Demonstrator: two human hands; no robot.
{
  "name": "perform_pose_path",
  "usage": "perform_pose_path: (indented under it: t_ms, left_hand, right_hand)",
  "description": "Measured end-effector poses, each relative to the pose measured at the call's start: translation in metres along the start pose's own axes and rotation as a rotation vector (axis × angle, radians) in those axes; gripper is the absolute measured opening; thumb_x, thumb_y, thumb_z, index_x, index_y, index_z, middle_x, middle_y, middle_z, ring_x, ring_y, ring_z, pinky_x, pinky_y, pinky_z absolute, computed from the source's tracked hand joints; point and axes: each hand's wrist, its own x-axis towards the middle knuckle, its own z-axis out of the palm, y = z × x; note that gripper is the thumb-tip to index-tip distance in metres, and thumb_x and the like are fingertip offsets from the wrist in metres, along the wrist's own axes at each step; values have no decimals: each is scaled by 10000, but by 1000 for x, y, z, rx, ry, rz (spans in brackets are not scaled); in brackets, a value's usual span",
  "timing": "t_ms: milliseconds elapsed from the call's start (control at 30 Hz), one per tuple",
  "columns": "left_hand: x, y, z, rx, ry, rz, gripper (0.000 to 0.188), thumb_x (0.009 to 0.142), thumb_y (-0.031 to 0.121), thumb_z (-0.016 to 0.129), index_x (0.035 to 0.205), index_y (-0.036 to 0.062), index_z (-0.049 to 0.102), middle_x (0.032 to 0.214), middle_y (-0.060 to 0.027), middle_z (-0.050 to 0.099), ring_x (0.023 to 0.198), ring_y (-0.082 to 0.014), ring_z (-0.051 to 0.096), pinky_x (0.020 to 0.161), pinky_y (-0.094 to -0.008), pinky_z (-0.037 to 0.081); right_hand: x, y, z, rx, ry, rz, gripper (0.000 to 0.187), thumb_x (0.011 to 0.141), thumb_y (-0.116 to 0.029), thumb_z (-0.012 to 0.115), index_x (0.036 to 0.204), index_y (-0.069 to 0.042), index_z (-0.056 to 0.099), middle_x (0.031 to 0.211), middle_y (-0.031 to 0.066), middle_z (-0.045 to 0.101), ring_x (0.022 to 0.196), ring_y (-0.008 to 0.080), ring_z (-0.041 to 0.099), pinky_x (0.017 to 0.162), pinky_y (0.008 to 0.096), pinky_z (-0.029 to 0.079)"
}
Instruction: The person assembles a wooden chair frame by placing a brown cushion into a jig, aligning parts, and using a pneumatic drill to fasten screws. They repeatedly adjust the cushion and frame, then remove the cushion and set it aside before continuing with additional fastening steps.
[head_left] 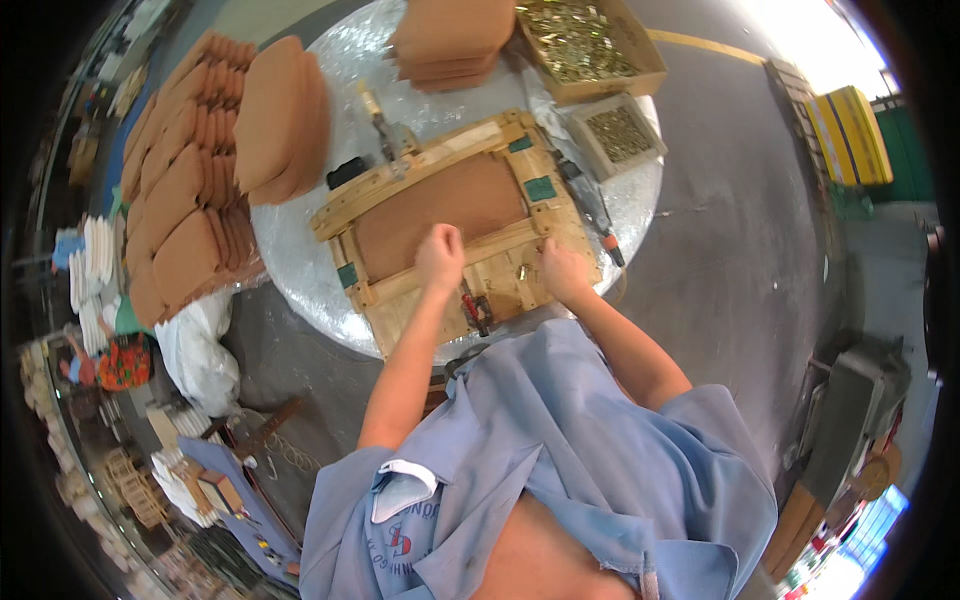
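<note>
A wooden frame jig (430, 178) with green patches lies on the round table, with a flat brown panel (440, 215) inside it. My left hand (441, 262) is closed above the panel's near edge; whatever its fingers hold is hidden. At the jig's near right corner, my right hand (564, 270) has its fingers pinched together, on something too small to make out. Small brass-coloured metal pieces (526, 271) lie on the wood beside it. Red-handled pliers (475, 308) rest on the jig's near board, between my hands.
The plastic-wrapped round table (300, 275) holds brown panel stacks (285, 120), a cardboard box of metal pieces (590, 85), a smaller tray (615, 135), a power driver (585, 200) right of the jig and another tool (380, 125) behind. More panels (190, 190) are piled at left.
</note>
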Motion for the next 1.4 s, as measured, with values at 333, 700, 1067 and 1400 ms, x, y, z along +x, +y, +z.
perform_pose_path:
  t_ms: [333,700,1067,1400]
  left_hand:
    - [70,-145,-108,387,273,-400,233,1018,298,685,1096,79,676,1114,-131,754,1042,-393,729,861,-522,567]
    - [65,-173,-103,163,349,-310,272,1015,301,705,1156,76,642,1082,-146,743,990,-387,724,840,-510,551]
    - [65,-164,-101,262,355,-299,248,991,276,716,1144,96,640,1048,-118,747,966,-373,729,833,-512,551]
    - [68,-176,-100,228,364,-290,175,1015,229,625,1135,103,650,1074,-122,753,985,-385,728,841,-524,549]
  right_hand:
    - [-3,3,4,72,74,-4,250,1051,-303,655,1173,-86,632,1050,178,760,905,426,749,771,554,579]
    - [-11,0,0,146,37,-68,288,983,-313,762,1120,-84,656,1010,149,719,966,416,721,805,521,566]
    - [-1,-6,-5,-1,-16,133,292,1020,-306,669,1109,-29,654,1091,210,761,934,425,755,803,541,587]
    - [15,-4,-21,-72,-127,125,226,1008,-219,607,1071,-16,684,1030,242,778,946,453,760,824,552,600]
